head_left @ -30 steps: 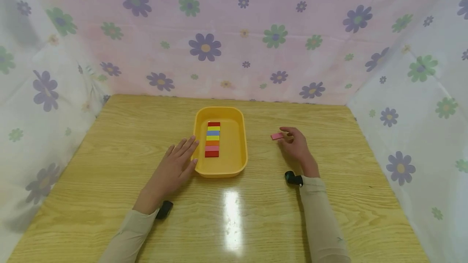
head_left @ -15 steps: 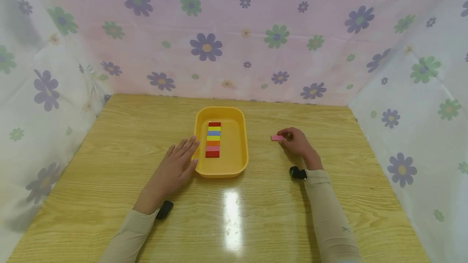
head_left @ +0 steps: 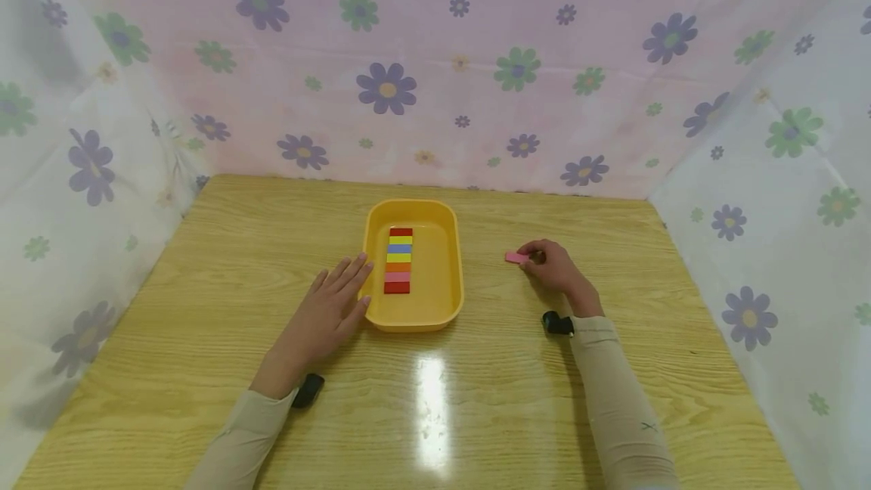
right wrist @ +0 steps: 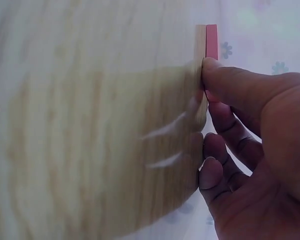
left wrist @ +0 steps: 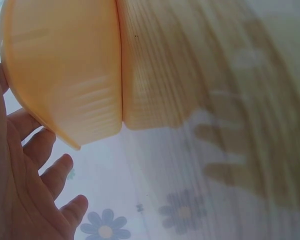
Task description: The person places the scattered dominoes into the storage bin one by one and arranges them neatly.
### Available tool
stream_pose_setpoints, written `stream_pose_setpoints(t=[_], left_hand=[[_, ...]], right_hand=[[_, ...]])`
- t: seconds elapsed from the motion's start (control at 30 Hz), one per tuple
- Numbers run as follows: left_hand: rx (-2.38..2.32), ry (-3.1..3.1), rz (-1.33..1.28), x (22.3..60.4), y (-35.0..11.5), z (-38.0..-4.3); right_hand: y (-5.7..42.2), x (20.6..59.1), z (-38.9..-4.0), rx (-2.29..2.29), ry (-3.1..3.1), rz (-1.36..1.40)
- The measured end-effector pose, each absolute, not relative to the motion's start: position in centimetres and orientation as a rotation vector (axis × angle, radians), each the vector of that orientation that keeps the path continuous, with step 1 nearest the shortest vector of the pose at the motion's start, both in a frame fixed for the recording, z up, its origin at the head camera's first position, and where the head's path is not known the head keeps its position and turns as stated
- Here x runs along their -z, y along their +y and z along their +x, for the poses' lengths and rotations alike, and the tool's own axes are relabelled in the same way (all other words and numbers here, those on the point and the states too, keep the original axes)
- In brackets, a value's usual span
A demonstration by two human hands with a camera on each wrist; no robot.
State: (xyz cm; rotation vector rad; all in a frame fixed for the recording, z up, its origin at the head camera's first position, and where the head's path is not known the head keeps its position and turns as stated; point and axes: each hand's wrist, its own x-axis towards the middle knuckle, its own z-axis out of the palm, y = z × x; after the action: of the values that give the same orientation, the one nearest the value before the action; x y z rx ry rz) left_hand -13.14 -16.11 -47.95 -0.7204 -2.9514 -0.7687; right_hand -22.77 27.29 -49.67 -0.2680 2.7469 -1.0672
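My right hand (head_left: 556, 269) pinches a small flat pink block (head_left: 514, 257) between thumb and fingers, right of the tray. In the right wrist view the thumb covers part of the pink block (right wrist: 212, 42), which lies on or just above the tabletop. A yellow tray (head_left: 438, 271) stands mid-table. Along its left side runs a column of flat coloured blocks (head_left: 399, 258): red, yellow, blue, orange and pink, lying edge to edge. With fingers extended, my left hand (head_left: 323, 320) rests against the tray's left rim. The left wrist view has these fingertips at the tray's wall (left wrist: 70, 60).
The wooden table (head_left: 272, 225) meets a flowered pink curtain (head_left: 435, 44) at its back edge. Similar white cloth hangs on both sides. The tray's right half shows bare floor. Small black cameras (head_left: 558, 323) sit at both wrists.
The right hand's fingers have closed on the pink block, which has turned slightly. The right forearm has swung a little to the right. The left hand stays at the tray.
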Motion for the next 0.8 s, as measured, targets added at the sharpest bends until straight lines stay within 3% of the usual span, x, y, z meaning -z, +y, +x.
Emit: stream_pose_setpoints(t=[0.8], left_hand=[[0.762, -2.953, -0.714, 47.93, -16.09, -13.07]], right_hand=[[27.25, 50.08, -22.05, 1.064, 2.809, -0.352]])
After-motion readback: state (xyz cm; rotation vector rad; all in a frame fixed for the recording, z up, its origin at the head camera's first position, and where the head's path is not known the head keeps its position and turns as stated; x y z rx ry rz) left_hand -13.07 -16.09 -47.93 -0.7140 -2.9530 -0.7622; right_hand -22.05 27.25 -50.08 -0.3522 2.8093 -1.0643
